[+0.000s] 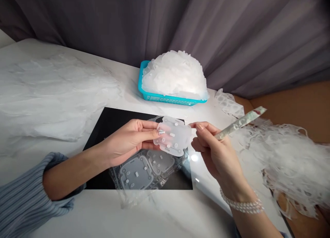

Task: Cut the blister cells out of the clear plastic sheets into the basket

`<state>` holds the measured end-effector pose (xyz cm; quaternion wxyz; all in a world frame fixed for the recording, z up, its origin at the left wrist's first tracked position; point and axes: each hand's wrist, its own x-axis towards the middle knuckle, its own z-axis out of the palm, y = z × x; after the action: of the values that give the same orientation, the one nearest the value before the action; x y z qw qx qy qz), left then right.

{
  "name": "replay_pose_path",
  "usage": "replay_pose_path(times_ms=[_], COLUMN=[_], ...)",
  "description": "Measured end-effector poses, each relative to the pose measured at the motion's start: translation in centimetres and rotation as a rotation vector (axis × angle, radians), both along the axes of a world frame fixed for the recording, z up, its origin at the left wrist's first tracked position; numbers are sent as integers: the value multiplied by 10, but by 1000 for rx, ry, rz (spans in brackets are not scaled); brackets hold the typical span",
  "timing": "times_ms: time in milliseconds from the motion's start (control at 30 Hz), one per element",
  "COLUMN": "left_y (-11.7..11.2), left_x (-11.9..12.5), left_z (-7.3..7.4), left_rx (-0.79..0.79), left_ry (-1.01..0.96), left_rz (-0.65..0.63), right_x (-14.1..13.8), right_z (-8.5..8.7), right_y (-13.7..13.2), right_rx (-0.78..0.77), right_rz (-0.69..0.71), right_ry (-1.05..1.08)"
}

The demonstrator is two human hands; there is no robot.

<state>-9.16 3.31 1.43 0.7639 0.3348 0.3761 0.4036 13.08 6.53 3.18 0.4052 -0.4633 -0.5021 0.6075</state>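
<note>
My left hand pinches a translucent white silicone pad, with the thumb on top and fingers beneath. Small raised pegs dot the pad, and its outline is wavy. At its right edge is my right hand, fingers closed, with the index fingertip touching or very near the rim. A slim, pale-green, stick-like tool with a red mark runs through this hand and sticks out behind it; its working end is hidden. Below the pad, a clear sheet with similar moulded pads lies on a black mat.
A turquoise basket heaped with white pads stands at the back. Translucent sheets are piled on the left. Stringy white offcuts are heaped on the right, by a brown surface. Grey curtains hang behind the white table.
</note>
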Motion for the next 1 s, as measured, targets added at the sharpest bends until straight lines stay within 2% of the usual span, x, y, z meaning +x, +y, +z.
replay_pose_path(times_ms=[67, 133, 200, 333, 367, 433, 600, 800, 833, 900, 1000], left_y=[0, -1, -1, -2, -2, -3, -8, -12, -12, -11, -8], left_x=[-1, -2, -2, -3, -3, -3, 0, 3, 3, 2, -2], left_z=[3, 7, 10, 15, 15, 17, 25, 31, 31, 30, 26], left_rx=[3, 14, 20, 46, 53, 73, 112, 132, 141, 124, 16], left_ry=[-2, 2, 0, -13, -10, 1, 5, 29, 24, 26, 82], left_rz=[17, 32, 43, 74, 82, 87, 63, 64, 63, 98, 215], right_x=[5, 12, 17, 24, 24, 23, 20, 24, 23, 19, 15], right_z=[2, 5, 7, 2, 0, -6, -13, -17, -16, -13, -5], right_y=[0, -2, -3, 0, 1, 4, 9, 4, 1, -2, 5], right_rx=[122, 329, 647, 1398, 1517, 1628, 1633, 1497, 1460, 1331, 948], right_rz=[-16, -15, 15, 189, 225, 256, 253, 335, 315, 182, -77], right_ry=[-83, -239, -465, -837, -875, -917, -933, -924, -907, -860, -778])
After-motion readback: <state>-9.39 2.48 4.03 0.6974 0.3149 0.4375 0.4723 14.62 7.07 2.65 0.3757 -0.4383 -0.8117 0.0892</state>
